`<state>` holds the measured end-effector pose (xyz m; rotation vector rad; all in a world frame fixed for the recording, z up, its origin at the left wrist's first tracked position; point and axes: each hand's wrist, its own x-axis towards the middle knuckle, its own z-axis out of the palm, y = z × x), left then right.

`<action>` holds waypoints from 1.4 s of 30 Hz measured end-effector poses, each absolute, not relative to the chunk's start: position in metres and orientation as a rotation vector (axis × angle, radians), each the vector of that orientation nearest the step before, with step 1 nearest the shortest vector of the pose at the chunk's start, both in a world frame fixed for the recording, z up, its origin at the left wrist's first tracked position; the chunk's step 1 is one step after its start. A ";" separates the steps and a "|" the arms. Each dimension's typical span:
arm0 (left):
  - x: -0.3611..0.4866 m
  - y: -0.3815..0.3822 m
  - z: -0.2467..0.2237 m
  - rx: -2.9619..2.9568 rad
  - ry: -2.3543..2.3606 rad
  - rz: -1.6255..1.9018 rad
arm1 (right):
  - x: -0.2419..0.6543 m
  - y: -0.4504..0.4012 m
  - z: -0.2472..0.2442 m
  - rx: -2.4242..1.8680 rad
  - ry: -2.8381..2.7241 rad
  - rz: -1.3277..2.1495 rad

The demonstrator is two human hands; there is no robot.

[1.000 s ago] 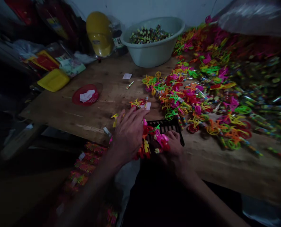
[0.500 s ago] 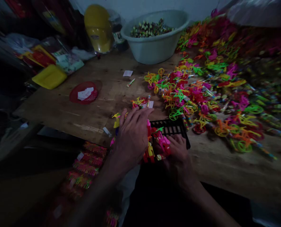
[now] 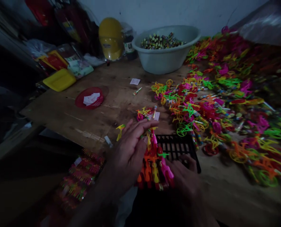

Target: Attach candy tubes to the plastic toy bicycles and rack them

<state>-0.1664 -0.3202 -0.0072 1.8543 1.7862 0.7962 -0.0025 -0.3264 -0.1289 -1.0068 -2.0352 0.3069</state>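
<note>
A black slotted tray (image 3: 178, 148) lies at the table's front edge. In its left part stand rows of small plastic toys (image 3: 151, 164) in orange, red and yellow. My left hand (image 3: 128, 154) reaches over their left side, its fingers stretched out and the thumb apart, covering some of them. At the row's right end my right hand (image 3: 184, 175) has its fingers curled against a pink plastic toy (image 3: 166, 170); its fingertips are partly hidden and dark. A yellow toy piece (image 3: 119, 131) shows just beyond my left hand.
Colourful toys with candy-filled tubes (image 3: 190, 107) pile up on the right. A pale basin (image 3: 166, 58) of small tubes stands at the back. A red dish (image 3: 89, 98) with paper slips sits to the left. Packed toys (image 3: 83, 176) lie below the table edge.
The view has tilted up, so everything sits lower. My left hand has shifted back from the row, baring more orange and yellow toys. My right hand remains by the pink toy.
</note>
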 end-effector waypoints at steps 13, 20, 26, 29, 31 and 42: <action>-0.157 -0.323 -0.005 2.284 1.676 0.409 | 0.001 -0.333 -0.118 -0.920 -2.046 0.337; -0.152 -0.317 -0.011 2.361 1.779 0.314 | -0.001 -0.335 -0.117 -0.976 -2.181 0.470; -0.156 -0.314 -0.010 2.476 1.715 0.249 | 0.013 -0.338 -0.106 -1.002 -2.173 0.269; -0.157 -0.316 -0.006 2.464 1.704 0.256 | 0.060 -0.337 -0.102 -1.084 -2.187 0.124; -0.155 -0.319 -0.002 2.457 1.730 0.306 | 0.092 -0.333 -0.102 -1.457 -2.184 0.118; -0.144 -0.335 -0.007 2.482 1.860 0.074 | 0.119 -0.315 -0.091 -1.644 -2.081 0.268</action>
